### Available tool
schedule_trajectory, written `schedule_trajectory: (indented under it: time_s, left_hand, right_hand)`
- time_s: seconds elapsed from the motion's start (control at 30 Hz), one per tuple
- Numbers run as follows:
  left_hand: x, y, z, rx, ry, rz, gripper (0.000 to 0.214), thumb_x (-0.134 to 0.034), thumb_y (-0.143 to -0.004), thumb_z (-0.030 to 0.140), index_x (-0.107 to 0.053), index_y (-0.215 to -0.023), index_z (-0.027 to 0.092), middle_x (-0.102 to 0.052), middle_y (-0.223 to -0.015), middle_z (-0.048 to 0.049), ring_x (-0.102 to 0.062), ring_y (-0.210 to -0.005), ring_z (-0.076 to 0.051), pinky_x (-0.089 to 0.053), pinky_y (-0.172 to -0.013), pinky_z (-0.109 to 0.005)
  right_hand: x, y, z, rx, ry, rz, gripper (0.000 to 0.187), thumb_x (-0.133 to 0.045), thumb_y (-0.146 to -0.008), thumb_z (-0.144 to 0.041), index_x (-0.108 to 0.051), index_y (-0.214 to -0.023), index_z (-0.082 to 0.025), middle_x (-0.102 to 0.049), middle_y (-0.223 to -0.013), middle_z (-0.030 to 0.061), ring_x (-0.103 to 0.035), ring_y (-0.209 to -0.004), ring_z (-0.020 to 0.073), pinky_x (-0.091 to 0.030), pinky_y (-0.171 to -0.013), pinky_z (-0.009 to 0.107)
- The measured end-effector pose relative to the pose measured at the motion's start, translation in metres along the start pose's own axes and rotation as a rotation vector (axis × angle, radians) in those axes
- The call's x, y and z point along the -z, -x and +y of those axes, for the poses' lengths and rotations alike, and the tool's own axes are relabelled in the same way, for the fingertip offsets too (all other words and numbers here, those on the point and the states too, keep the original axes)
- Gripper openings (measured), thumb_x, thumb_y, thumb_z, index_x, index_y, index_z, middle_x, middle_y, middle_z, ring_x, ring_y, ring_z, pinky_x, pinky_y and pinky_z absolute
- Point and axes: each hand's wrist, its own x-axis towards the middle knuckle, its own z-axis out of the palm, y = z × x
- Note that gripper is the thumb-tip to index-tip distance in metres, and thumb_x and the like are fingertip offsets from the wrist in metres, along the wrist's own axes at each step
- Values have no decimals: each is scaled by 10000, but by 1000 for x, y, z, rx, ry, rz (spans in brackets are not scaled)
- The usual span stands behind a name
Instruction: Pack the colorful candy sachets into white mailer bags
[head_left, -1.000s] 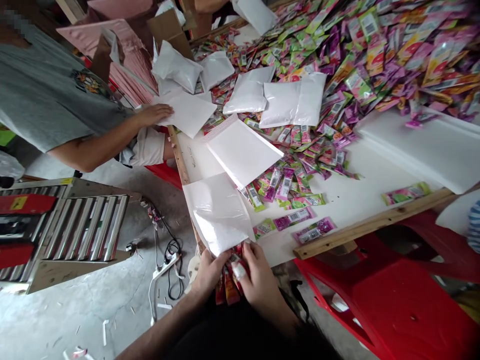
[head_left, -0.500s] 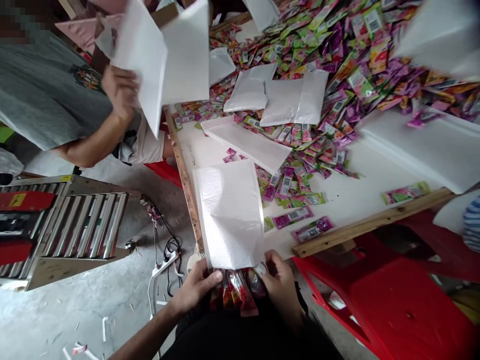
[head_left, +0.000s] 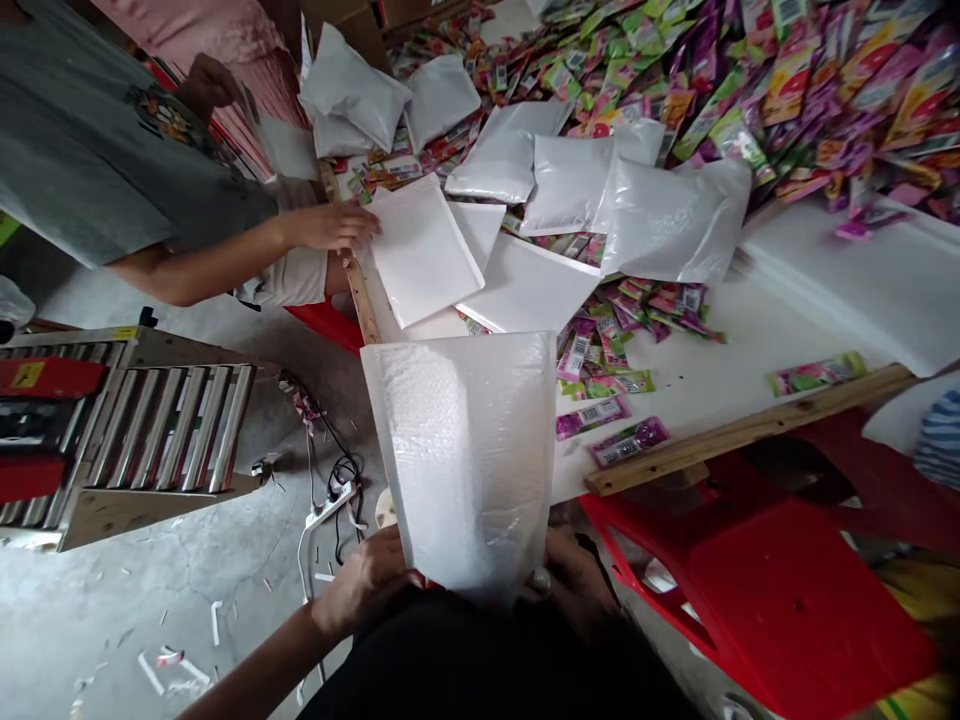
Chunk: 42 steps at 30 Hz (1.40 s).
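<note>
A white bubble mailer (head_left: 465, 450) stands tilted in front of my body, its lower end near my lap and its far end over the table's corner. My left hand (head_left: 371, 580) grips the lower left edge, fingers partly hidden behind it. At the lower right corner, my right hand (head_left: 576, 572) is closed on the same mailer, mostly in shadow. The mailer's lower opening and any sachets there are hidden from me. Two purple sachets (head_left: 628, 443) lie on the table just right of the mailer.
A co-worker's hand (head_left: 337, 228) touches a flat mailer (head_left: 427, 250). Filled mailers (head_left: 679, 215) rest by a heap of colourful sachets (head_left: 675, 60). A wooden rail (head_left: 750, 430) edges the table. There is a red stool (head_left: 802, 590) right, a roller conveyor (head_left: 172, 430) left, and a power strip (head_left: 330, 505) on the floor.
My mailer has been raised and shows larger; the sachets at its lower end are now out of sight. The co-worker's flat mailers came down onto the table, and another filled mailer lies at centre right.
</note>
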Motion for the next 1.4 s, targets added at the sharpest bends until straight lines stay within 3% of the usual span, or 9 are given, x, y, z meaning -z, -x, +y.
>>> schedule_trajectory:
  time_s: [0.13,0.27,0.4,0.53,0.67,0.8,1.03,1.13,1.4]
  left_hand:
    - [1,-3,4,-13,-44,16,252,-451,-873,246,-660,-737,208,-646,-722,-60,-552,-733,-188,-379,-725,-285]
    - [8,-21,14,11,-27,182,342,-449,-872,323,-570,-592,169,-528,-585,-30,-468,-573,-134,-336,-580,-249]
    - [29,-43,52,135,128,451,503,-467,-832,498,-456,-453,168,-419,-442,11,-370,-419,-89,-271,-450,-224]
    - [59,-55,104,169,418,593,487,-499,-787,562,-546,-501,171,-470,-392,17,-373,-331,-82,-243,-359,-208]
    - [84,-61,143,99,548,401,475,-548,-764,492,-496,-422,165,-413,-314,28,-375,-292,-76,-238,-339,-191]
    - [92,-64,161,89,584,224,489,-490,-817,430,-457,-410,159,-354,-277,45,-413,-307,-70,-281,-384,-169]
    - [85,-71,167,110,649,101,503,-459,-823,488,-434,-432,173,-239,-281,64,-374,-298,-62,-223,-373,-167]
    - [81,-76,167,136,653,134,509,-535,-747,563,-439,-422,184,-229,-273,61,-332,-282,-72,-190,-357,-200]
    - [76,-76,165,194,610,52,564,-536,-715,638,-499,-405,167,-317,-270,28,-311,-250,-67,-141,-335,-214]
  right_hand:
    - [-2,2,1,-14,72,23,330,-460,-819,-444,-533,-629,-184,-548,-663,8,-498,-651,154,-389,-614,272]
    - [-4,-12,-21,-19,112,85,226,-492,-800,-388,-536,-730,-178,-531,-670,0,-478,-642,145,-371,-599,257]
    - [0,-25,-73,82,-121,252,278,-525,-805,-341,-392,-612,-191,-324,-553,-57,-310,-524,89,-256,-485,211]
    - [18,-28,-128,251,-310,384,253,-586,-796,-307,-428,-637,-190,-370,-589,-50,-315,-535,84,-269,-497,204]
    - [39,-27,-162,380,-333,479,260,-595,-799,-357,-462,-648,-193,-387,-592,-42,-337,-528,86,-282,-502,216]
    - [53,-21,-177,469,-296,558,275,-600,-794,-381,-470,-639,-194,-341,-568,-53,-297,-501,74,-250,-477,209]
    - [68,-11,-176,476,-288,558,308,-615,-769,-414,-456,-619,-197,-322,-558,-51,-290,-496,78,-238,-464,214]
    - [72,-14,-174,486,-293,582,309,-629,-755,-418,-463,-619,-196,-336,-562,-52,-300,-498,77,-244,-468,210]
    - [79,-14,-168,464,-259,603,297,-623,-754,-425,-490,-625,-193,-381,-553,-48,-335,-501,85,-282,-470,212]
